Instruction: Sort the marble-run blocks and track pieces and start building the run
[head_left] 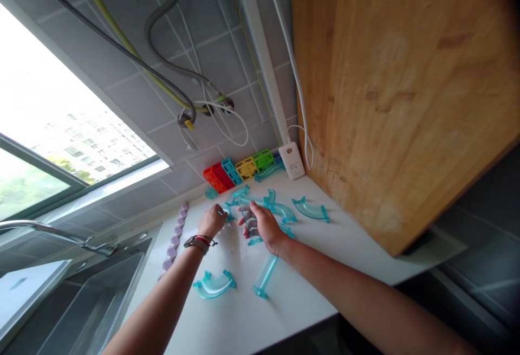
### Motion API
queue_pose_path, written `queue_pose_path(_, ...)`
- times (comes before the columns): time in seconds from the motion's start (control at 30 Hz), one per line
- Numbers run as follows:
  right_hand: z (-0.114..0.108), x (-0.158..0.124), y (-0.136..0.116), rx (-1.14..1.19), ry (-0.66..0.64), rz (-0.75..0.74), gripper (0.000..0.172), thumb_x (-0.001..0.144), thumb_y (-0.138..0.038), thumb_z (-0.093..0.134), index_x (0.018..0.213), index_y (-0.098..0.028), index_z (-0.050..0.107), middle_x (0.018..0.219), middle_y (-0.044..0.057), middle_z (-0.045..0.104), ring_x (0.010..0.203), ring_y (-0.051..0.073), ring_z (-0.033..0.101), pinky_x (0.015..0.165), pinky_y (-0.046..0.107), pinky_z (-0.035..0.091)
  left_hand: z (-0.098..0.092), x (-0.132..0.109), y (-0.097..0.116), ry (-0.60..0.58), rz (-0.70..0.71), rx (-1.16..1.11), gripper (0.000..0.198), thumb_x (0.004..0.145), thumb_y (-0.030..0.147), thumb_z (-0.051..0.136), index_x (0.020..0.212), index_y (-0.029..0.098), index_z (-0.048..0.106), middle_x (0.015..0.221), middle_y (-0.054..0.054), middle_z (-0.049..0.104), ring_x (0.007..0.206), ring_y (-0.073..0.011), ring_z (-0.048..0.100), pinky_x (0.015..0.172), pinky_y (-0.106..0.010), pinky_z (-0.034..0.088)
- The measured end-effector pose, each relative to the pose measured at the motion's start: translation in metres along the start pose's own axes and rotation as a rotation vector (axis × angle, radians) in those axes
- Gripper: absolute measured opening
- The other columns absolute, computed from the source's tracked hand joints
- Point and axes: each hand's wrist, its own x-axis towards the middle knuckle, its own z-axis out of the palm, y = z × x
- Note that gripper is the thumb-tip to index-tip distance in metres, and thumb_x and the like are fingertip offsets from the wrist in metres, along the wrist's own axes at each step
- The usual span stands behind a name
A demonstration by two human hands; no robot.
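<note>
My right hand (264, 226) is wrapped around a translucent teal tube piece (251, 220), held upright over the white counter. To its left, my left hand (212, 220) has its fingers curled closed on a small translucent teal piece (228, 213), mostly hidden by the fingers. Behind both hands lie more teal tube pieces, among them a curved one (284, 212). Another curved piece (311, 210) rests to the right. Nearer me are a curved tube (214, 284) and a straight tube (266, 276), the latter partly under my right forearm.
Against the tiled wall stand red (218, 177), blue, yellow (246, 168) and green plastic blocks. A white charger (291, 161) with a cable leans beside a large wooden board (390, 95). Lilac pieces (175, 238) line the left side, next to a sink (93, 295) and faucet (52, 230).
</note>
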Motion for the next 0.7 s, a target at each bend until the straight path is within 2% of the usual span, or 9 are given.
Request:
queue_pose_path(0.1,-0.001,0.003,0.002,0.002,-0.009,0.016,0.061,0.091,-0.070,0.053,0.108,-0.014,0.070,0.074,0.004,0.070,0.049,0.012,0.057,0.049,0.027,0.048,-0.003,-0.001,-0.009,-0.034,-0.002,0.006,0.033,0.099,0.037,0.064,0.124,0.016,0.064,0.123,-0.010,0.066,0.104,-0.0229,0.067,0.090,-0.044,0.058)
queue_pose_path(0.23,-0.003,0.005,0.004,0.003,-0.026,0.025,0.063,0.093,-0.071,0.052,0.110,-0.013,0.069,0.074,0.005,0.070,0.050,0.013,0.058,0.049,0.027,0.048,-0.006,-0.011,-0.025,-0.063,-0.003,-0.013,0.034,0.098,0.036,0.064,0.126,0.016,0.063,0.124,-0.010,0.066,0.104,-0.0230,0.068,0.088,-0.043,0.059)
queue_pose_path(0.37,-0.004,0.008,0.004,0.001,-0.019,0.033,0.064,0.096,-0.071,0.045,0.109,-0.013,0.070,0.075,0.006,0.070,0.049,0.012,0.057,0.050,0.027,0.049,-0.010,-0.027,-0.042,-0.018,-0.008,-0.053,0.033,0.099,0.039,0.063,0.120,0.015,0.065,0.117,-0.009,0.069,0.099,-0.0221,0.069,0.087,-0.042,0.059)
queue_pose_path(0.43,-0.006,0.010,0.003,-0.005,-0.008,0.039,0.065,0.097,-0.071,0.044,0.108,-0.013,0.070,0.074,0.006,0.070,0.048,0.011,0.056,0.050,0.027,0.049,-0.012,-0.038,-0.050,0.032,0.011,-0.099,0.039,0.099,0.046,0.058,0.119,0.013,0.064,0.115,-0.012,0.071,0.100,-0.0242,0.071,0.087,-0.041,0.058)
queue_pose_path(0.57,-0.007,0.011,0.002,-0.006,-0.022,0.035,0.063,0.097,-0.070,0.044,0.106,-0.013,0.070,0.073,0.005,0.070,0.046,0.011,0.054,0.049,0.026,0.049,-0.010,-0.083,-0.062,0.142,0.074,-0.204,0.054,0.097,0.058,0.048,0.128,0.014,0.057,0.132,-0.018,0.066,0.117,-0.0309,0.067,0.093,-0.042,0.056)
queue_pose_path(0.7,-0.008,0.010,0.001,-0.012,-0.038,0.034,0.059,0.098,-0.066,0.046,0.107,-0.013,0.070,0.074,0.005,0.070,0.048,0.010,0.054,0.050,0.025,0.049,0.008,-0.160,-0.075,0.277,0.115,-0.265,0.057,0.095,0.061,0.046,0.137,0.021,0.049,0.146,-0.015,0.054,0.136,-0.0344,0.053,0.107,-0.052,0.048)
